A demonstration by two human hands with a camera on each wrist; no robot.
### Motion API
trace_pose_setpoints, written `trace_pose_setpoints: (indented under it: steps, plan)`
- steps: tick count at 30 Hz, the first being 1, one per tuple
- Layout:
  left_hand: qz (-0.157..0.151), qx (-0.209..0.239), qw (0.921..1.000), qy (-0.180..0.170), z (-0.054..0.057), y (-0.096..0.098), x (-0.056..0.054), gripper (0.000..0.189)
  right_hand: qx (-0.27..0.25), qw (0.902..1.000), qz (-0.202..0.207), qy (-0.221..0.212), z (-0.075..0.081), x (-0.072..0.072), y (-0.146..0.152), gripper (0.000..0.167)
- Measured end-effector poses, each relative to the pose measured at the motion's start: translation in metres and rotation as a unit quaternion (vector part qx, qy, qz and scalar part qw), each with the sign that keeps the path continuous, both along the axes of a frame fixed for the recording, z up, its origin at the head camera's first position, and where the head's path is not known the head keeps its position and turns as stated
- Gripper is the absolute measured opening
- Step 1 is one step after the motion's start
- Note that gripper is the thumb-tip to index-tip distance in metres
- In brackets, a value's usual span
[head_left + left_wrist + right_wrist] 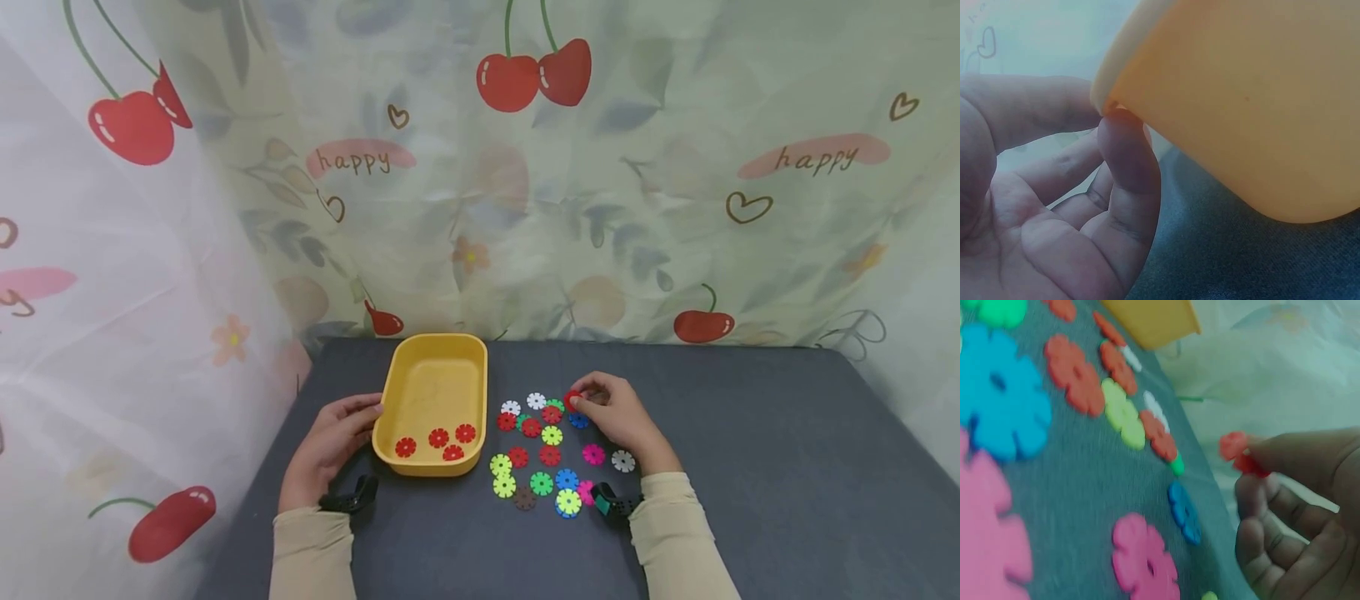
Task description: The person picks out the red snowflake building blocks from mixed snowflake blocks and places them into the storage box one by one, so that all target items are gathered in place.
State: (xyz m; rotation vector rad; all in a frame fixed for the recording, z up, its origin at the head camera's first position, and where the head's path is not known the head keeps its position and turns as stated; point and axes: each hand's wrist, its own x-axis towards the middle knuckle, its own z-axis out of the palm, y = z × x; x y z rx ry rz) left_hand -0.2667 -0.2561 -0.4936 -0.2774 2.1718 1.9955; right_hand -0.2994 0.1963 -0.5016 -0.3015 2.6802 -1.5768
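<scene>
- From the head view: gripping the left rim of the yellow tray with the left hand, presumably to steady it.
- Same view: pinching a red disc between thumb and finger of the right hand, well to the tray's right, next to a blue disc.
- Same view: showing four red discs inside the tray, at its near end; showing also loose mixed-colour discs spread over the dark table to the tray's right, several reds among them.
- From the left wrist view: closing thumb and curled finger on the tray's rim.
- From the right wrist view: holding the red disc at the fingertips, seemingly clear of the table, too blurred to tell one piece from two; showing also a pink disc to the tray's right.
- Judging by the reds alone in the tray: likely sorting by colour, now at the pick-up step.
- Next, probably calling for a firm pinch, a leftward carry over the tray's rim, then a release inside.
</scene>
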Motion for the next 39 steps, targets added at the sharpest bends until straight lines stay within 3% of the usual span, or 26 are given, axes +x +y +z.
trace_pose_setpoints:
  steps: [9,23,28,34,39]
  plan:
    - [-0.002,-0.001,1.0,0.0,0.002,0.001,-0.001,0.049,-0.114,0.9929,0.021,-0.025,0.012,0.005,-0.028,0.025]
    - [-0.003,-0.01,0.9999,-0.001,0.004,0.003,0.001,0.051,-0.158,0.9847,0.066,-0.034,0.024,0.021,-0.083,0.023]
    - [-0.003,-0.011,0.9999,-0.001,0.003,0.002,0.003,0.05,-0.179,0.9777,0.104,-0.038,0.028,0.028,-0.101,0.023]
    - [-0.004,-0.008,1.0,-0.002,0.001,0.001,0.003,0.051,-0.196,0.9685,0.146,-0.046,0.031,0.035,-0.112,0.026]
    - [-0.008,-0.007,0.9999,0.0,0.002,0.001,0.002,0.051,-0.207,0.964,0.158,-0.054,0.031,0.036,-0.114,0.027]
